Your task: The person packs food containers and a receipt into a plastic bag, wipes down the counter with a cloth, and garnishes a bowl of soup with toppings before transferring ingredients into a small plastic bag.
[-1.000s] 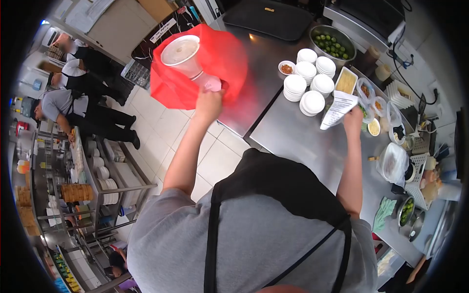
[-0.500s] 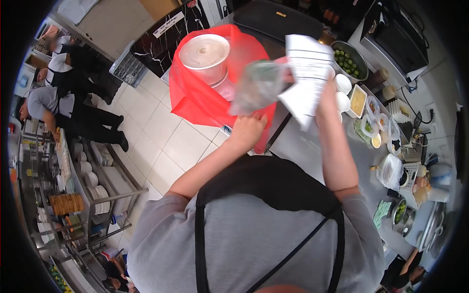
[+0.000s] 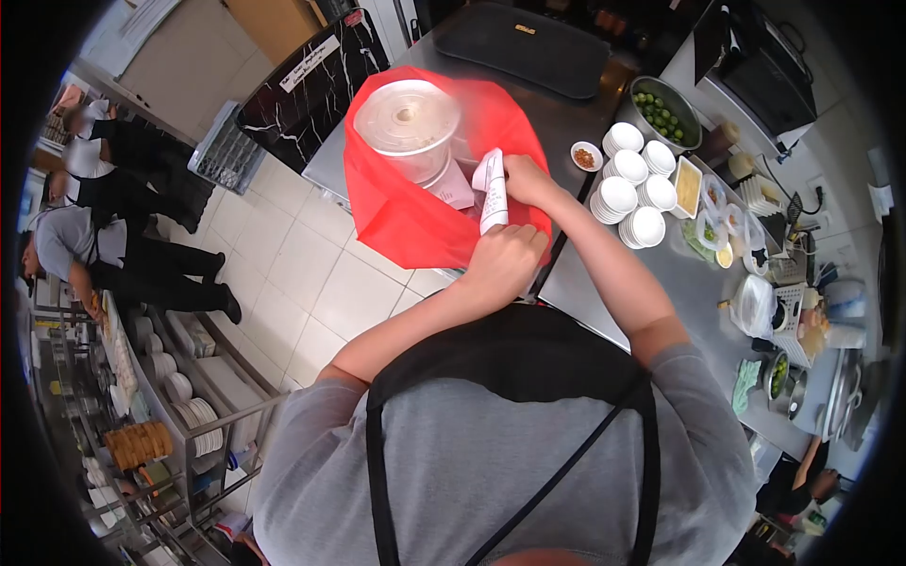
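Observation:
An open red plastic bag point(image 3: 406, 226) stands at the counter's left part, with a lidded clear round container point(image 3: 408, 127) inside it. Beside the container, a pink item point(image 3: 455, 189) lies in the bag. My left hand point(image 3: 508, 259) is closed at the bag's near right edge, round the lower end of a white printed paper point(image 3: 494, 198). My right hand point(image 3: 528, 179) is closed against the paper's upper right side, over the bag. The fingertips of both hands are partly hidden.
Stacked small white bowls point(image 3: 619, 196), a dish of red bits point(image 3: 586, 157) and a metal bowl of green fruit point(image 3: 665, 108) are on the right. A black tray point(image 3: 524, 52) lies at the back. Co-workers point(image 3: 94, 241) stand at the far left beside a shelf rack point(image 3: 222, 420).
The paper has moved left from above the counter to the bag and is now narrower. The clear bag with greenish contents is no longer visible. Both hands have come together.

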Motion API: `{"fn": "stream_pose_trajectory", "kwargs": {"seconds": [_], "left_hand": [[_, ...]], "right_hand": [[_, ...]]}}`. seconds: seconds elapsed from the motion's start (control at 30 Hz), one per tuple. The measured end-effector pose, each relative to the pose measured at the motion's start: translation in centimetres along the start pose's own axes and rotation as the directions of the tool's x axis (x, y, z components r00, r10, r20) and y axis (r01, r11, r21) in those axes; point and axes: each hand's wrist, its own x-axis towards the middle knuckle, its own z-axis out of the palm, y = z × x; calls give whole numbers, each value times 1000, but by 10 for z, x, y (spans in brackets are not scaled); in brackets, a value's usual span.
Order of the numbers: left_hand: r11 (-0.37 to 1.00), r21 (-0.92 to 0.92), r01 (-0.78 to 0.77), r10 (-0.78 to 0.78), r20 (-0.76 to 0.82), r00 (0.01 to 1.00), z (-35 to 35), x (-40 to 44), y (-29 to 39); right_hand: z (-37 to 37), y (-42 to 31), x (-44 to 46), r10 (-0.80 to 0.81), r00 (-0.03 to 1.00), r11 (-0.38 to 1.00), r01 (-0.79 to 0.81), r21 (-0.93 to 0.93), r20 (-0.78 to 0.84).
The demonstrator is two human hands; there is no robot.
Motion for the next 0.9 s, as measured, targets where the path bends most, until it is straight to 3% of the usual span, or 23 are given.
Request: {"fn": "stream_pose_trajectory", "kwargs": {"seconds": [0.13,0.2,0.23,0.27,0.33,0.4,0.47,0.5,0.57,0.67,0.73,0.8,0.9], "left_hand": [[998,-8,65,-65,-33,997,-10,0,5],[997,-4,73,-73,-44,996,-6,-3,5],[996,-20,87,-87,5,996,-1,-6,3],[994,-33,101,-100,54,994,3,-8,2],[996,-22,92,-91,38,995,6,-9,1],[996,-15,92,-91,28,995,8,-11,2],[992,-17,125,-124,33,992,9,-10,2],[992,-11,127,-127,35,991,7,-9,3],[989,1,148,-147,62,987,3,-12,6],[976,-40,213,-210,65,976,4,-17,7],[970,-51,239,-234,91,968,3,-20,9],[962,-61,265,-256,118,959,2,-22,11],[953,-44,299,-291,130,948,4,-23,10]], "right_hand": [[-22,-20,-12,-115,992,987,119,112,-43],[-14,-11,-12,-154,976,988,154,10,156],[13,38,11,-252,951,938,286,-195,180],[8,33,8,-256,950,937,289,-198,176],[-7,14,0,-96,992,952,116,-283,83],[-2,25,3,-116,987,934,147,-327,112],[2,28,6,-23,985,894,96,-438,170],[-2,22,6,-29,985,895,101,-434,171],[-16,-1,0,-96,995,932,91,-351,5],[-35,-21,-15,-182,982,957,164,-238,-57],[-33,-23,-20,-239,971,955,233,-184,-11],[-27,-28,-24,-145,984,983,155,-102,102],[-18,-17,-5,-128,991,992,127,16,46]]}}
